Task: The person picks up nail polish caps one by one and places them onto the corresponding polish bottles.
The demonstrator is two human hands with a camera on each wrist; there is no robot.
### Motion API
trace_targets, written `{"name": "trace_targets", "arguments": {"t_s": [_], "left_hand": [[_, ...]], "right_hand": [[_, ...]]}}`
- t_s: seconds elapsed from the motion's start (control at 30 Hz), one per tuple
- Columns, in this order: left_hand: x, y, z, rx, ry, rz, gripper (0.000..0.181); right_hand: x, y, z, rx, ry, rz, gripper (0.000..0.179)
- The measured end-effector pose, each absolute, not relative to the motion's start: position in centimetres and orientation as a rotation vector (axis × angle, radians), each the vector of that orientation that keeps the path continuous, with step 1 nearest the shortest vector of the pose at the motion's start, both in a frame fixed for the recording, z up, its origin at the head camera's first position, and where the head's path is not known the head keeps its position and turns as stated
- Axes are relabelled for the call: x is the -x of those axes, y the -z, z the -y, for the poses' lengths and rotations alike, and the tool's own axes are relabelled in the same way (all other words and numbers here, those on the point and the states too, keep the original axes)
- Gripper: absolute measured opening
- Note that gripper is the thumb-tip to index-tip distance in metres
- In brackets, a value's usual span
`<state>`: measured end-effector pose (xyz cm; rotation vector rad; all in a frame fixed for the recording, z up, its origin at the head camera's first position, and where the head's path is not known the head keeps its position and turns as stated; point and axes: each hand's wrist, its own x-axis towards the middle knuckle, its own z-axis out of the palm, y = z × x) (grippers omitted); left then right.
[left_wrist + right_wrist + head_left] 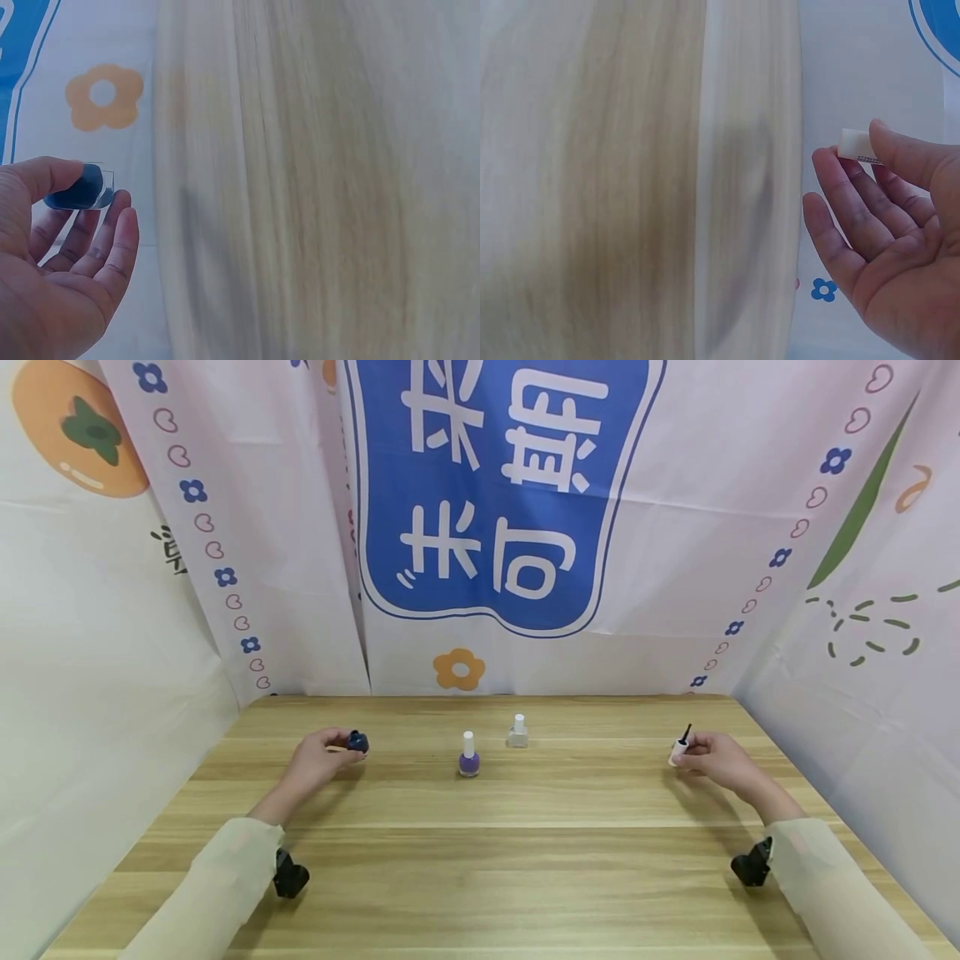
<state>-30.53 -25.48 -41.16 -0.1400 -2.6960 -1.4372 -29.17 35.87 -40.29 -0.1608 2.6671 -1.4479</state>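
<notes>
Between thumb and fingers my left hand point(321, 754) pinches an uncapped nail polish bottle point(357, 742) with dark blue polish. In the left wrist view, the bottle point(81, 187) shows clear glass around the dark filling. Far to the right, my right hand point(722, 763) pinches a white nail polish cap point(678, 749) whose dark brush points up. The right wrist view shows the cap point(853, 144) between thumb and fingertips, its brush hidden. A capped purple nail polish bottle point(469, 763) and a capped clear one point(518, 733) stand upright between the hands.
The wooden table point(480, 877) ends at the back against a white printed cloth point(645, 652). More cloth hangs along both sides. A black wrist camera point(289, 874) sits by the left sleeve, another camera point(752, 862) by the right sleeve.
</notes>
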Motion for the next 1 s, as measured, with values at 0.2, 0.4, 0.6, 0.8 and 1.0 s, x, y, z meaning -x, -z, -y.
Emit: {"name": "trace_targets", "arguments": {"t_s": [0.2,0.4,0.6,0.8,1.0], "left_hand": [[30.1,40.6,24.4,0.137,1.476,2.689,0.036],[29.8,40.3,23.4,0.164,1.570,2.661,0.038],[29.3,40.0,22.5,0.206,1.638,2.626,0.040],[28.8,39.8,21.5,0.257,1.699,2.599,0.040],[28.2,39.6,20.4,0.312,1.741,2.594,0.038]], "right_hand": [[28.9,40.2,-35.1,0.236,1.468,-2.658,0.027],[28.9,40.0,-34.3,0.264,1.486,-2.660,0.032],[28.8,39.6,-33.0,0.311,1.501,-2.669,0.035],[28.7,39.5,-31.9,0.381,1.492,-2.700,0.032],[28.3,39.1,-30.3,0.433,1.475,-2.722,0.028]]}}
